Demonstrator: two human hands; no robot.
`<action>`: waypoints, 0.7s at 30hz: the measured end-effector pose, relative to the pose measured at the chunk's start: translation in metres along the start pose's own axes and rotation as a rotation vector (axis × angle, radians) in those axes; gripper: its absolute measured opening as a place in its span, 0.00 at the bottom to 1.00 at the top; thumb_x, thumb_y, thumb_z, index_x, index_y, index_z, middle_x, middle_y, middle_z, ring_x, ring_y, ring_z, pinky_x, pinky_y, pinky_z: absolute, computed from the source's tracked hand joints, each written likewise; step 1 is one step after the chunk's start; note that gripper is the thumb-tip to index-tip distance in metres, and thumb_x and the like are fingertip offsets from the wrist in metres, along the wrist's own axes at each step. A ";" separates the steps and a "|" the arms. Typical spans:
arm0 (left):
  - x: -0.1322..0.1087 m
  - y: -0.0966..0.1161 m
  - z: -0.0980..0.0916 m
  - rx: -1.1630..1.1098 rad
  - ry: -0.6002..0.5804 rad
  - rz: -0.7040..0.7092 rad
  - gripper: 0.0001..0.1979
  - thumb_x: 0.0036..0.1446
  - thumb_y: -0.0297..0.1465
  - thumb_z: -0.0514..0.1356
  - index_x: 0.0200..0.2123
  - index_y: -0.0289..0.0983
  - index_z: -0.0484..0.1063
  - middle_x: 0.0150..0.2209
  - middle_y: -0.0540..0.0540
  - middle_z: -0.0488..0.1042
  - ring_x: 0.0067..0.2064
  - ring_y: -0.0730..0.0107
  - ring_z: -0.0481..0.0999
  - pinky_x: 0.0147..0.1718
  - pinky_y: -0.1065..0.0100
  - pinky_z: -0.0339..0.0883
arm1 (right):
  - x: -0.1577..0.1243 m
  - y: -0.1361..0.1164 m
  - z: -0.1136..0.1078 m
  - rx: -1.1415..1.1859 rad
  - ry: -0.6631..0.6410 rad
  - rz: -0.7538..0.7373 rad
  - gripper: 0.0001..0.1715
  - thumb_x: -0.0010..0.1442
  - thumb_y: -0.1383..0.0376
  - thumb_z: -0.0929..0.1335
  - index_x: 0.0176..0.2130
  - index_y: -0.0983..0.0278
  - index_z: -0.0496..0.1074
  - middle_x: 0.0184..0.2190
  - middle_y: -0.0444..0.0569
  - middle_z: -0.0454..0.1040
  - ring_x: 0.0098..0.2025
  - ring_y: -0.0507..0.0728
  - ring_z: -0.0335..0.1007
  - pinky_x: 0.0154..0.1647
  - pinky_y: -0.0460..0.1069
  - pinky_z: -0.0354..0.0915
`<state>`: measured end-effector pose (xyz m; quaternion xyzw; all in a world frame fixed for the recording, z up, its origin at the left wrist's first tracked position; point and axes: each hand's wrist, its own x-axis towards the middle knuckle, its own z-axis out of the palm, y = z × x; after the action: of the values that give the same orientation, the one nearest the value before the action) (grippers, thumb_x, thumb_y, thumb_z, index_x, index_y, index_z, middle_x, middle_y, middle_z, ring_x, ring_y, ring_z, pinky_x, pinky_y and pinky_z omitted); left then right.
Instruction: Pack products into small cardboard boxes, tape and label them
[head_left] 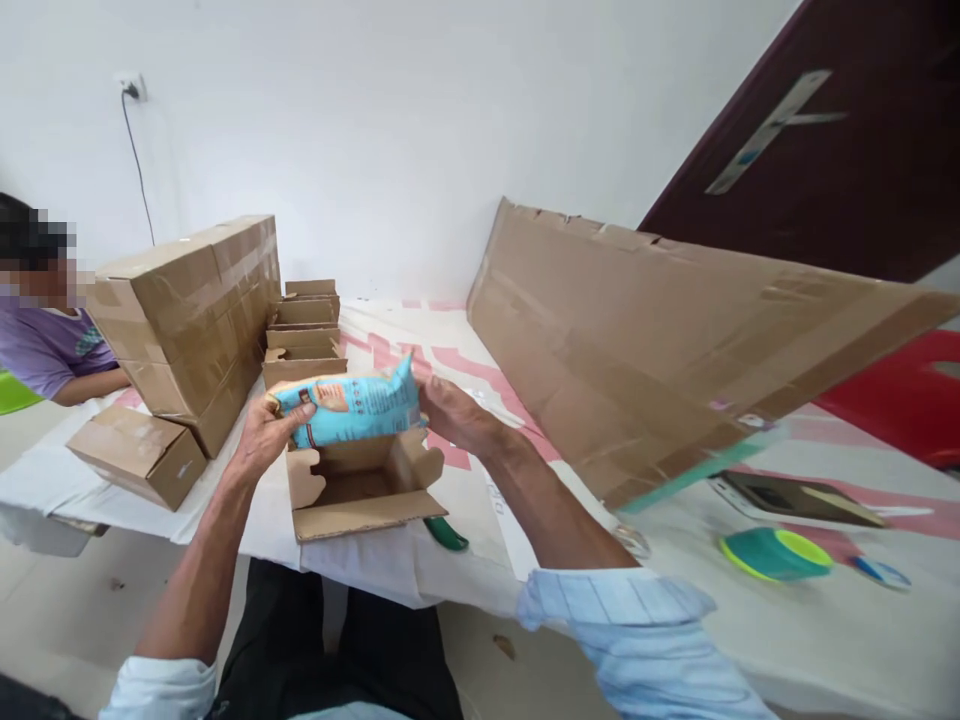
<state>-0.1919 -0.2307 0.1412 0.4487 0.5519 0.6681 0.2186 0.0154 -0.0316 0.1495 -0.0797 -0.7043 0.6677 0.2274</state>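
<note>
A light-blue printed snack bag (364,408) is held level between my two hands. My left hand (264,432) grips its left end, thumb on the front face. My right hand (457,408) is closed at the bag's right end, its fingertips partly hidden behind it. Just below the bag stands a small cardboard box (367,515) with its flaps open toward me; the part of its inside that shows looks bare. A dark green curved object (446,533) lies against the box's right side, partly covered.
More open boxes (304,340) line up behind. Taped cartons (187,300) are stacked left, with a closed box (139,450) in front. A large cardboard sheet (675,340) leans at right. Tape rolls (776,553) and a flat device (799,498) lie right. A person (52,320) sits far left.
</note>
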 end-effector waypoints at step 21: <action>0.052 -0.067 -0.033 -0.038 0.043 -0.313 0.29 0.35 0.46 0.81 0.35 0.33 0.80 0.31 0.43 0.81 0.30 0.65 0.78 0.34 0.63 0.72 | 0.054 0.066 0.026 0.166 0.316 0.218 0.21 0.54 0.49 0.79 0.40 0.59 0.77 0.35 0.48 0.82 0.38 0.57 0.80 0.33 0.51 0.81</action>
<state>-0.2590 -0.1876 0.0977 0.3387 0.6067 0.6458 0.3166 -0.0556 -0.0265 0.0963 -0.2403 -0.5897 0.7233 0.2671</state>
